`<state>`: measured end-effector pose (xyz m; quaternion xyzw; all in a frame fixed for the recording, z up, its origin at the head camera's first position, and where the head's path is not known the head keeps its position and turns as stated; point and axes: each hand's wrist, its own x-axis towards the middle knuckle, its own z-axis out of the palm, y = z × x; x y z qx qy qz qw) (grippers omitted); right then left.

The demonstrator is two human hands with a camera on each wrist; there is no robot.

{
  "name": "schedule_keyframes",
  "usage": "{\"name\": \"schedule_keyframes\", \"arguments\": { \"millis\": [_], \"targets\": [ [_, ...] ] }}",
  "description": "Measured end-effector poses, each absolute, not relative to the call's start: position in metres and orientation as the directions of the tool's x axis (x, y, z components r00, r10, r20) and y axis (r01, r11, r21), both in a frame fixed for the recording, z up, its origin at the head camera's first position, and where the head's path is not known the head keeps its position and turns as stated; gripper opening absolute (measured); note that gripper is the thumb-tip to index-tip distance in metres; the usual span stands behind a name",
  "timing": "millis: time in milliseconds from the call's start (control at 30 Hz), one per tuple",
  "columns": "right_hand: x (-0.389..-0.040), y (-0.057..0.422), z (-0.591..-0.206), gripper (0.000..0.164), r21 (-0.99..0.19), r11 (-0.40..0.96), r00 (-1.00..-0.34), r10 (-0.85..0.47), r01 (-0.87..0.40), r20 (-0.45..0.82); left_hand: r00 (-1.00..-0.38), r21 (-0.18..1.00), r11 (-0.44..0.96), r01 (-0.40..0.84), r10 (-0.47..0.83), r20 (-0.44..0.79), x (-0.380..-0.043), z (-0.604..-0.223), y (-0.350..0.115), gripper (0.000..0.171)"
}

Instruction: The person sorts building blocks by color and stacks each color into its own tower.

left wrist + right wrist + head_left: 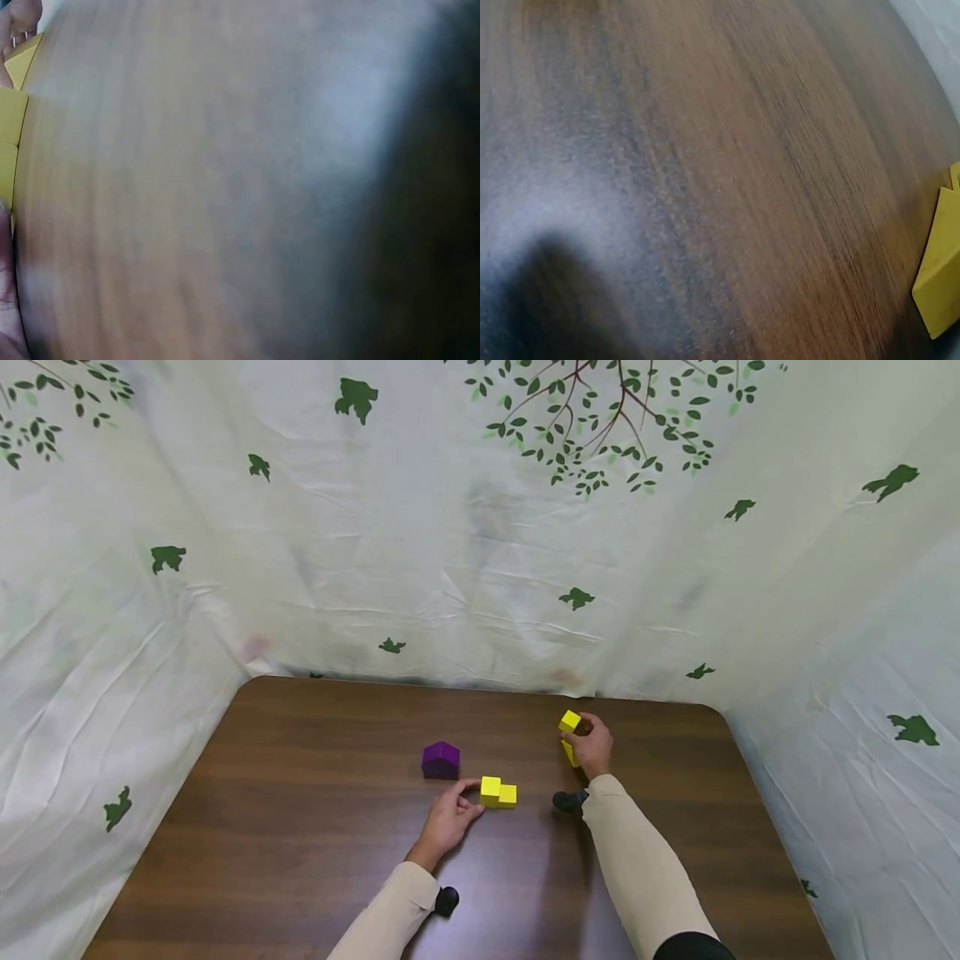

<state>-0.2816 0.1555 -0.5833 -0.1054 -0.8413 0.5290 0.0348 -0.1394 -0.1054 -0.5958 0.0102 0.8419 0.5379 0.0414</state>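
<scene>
In the head view my left hand (445, 821) holds the left end of a pair of yellow blocks (491, 791), thumb at the near side and index finger at the far side. The left block stands taller than the one beside it. My right hand (592, 747), farther back and right, pinches a small yellow block (569, 721) between thumb and index finger. Partly hidden by that hand is a yellow wedge-like block (570, 753). The right wrist view shows an angled yellow block (941, 277) at its edge. A purple block (440, 762) with a peaked top sits behind my left hand.
All the blocks are on a brown wooden table (315, 827) with rounded far corners. A white curtain (420, 527) printed with leaves hangs behind it and along both sides. Dark wrist devices (446, 902) sit at the cuffs.
</scene>
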Motion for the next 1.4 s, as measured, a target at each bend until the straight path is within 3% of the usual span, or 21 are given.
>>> {"name": "schedule_keyframes", "arguments": {
  "millis": [233, 800, 1100, 1400],
  "targets": [
    [-0.282, 0.155, -0.584, 0.038, -0.899, 0.408, -0.972, 0.226, 0.158, -0.069, -0.995, 0.902, 0.431, -0.035, 0.067, -0.071, -0.139, -0.593, -0.106, 0.040],
    [-0.269, 0.162, -0.570, 0.037, -0.922, 0.374, -0.978, 0.205, 0.103, -0.026, -0.997, 0.905, 0.426, -0.018, 0.066, -0.050, -0.138, -0.593, -0.105, 0.039],
    [-0.239, 0.157, -0.562, 0.038, -0.919, 0.392, -0.987, 0.162, 0.050, 0.015, -0.998, 0.917, 0.399, 0.008, 0.067, -0.020, -0.137, -0.597, -0.105, 0.039],
    [-0.204, 0.148, -0.558, 0.038, -0.948, 0.319, -0.991, 0.121, -0.010, 0.051, -0.997, 0.917, 0.400, 0.004, 0.067, -0.024, -0.138, -0.597, -0.105, 0.039]
  ]
}}
